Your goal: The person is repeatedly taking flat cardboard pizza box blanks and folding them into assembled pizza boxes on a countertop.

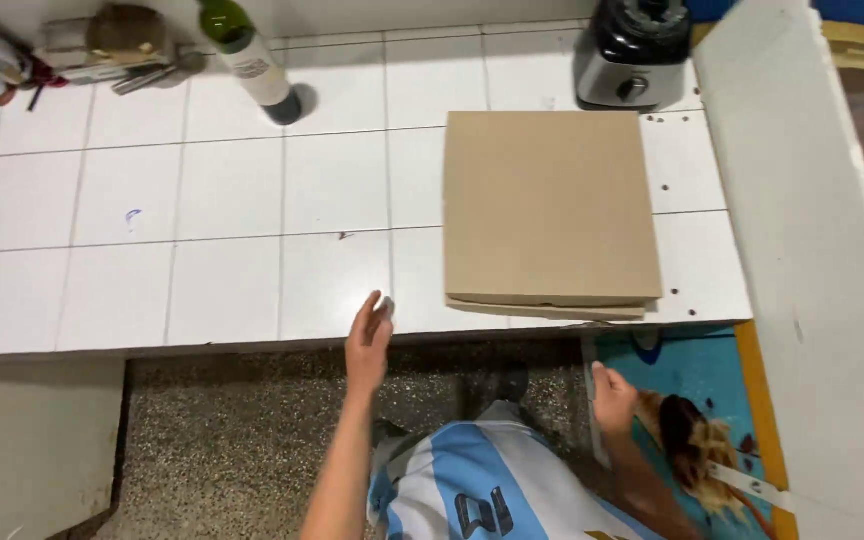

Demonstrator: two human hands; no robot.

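Observation:
My left hand is raised at the front edge of the white tiled counter, fingers apart and empty, just left of a closed flat cardboard box. The box lies on the right part of the counter, and its front edge slightly overhangs the counter edge. My right hand is lower, below the counter edge and under the box's right half. Its fingers are curled around a thin grey strip that looks like a blade. What that strip is I cannot tell.
A green glass bottle stands at the back of the counter. A blender base sits at the back right. Bottles and metal utensils crowd the back left corner. A white panel rises on the right. Speckled floor lies below.

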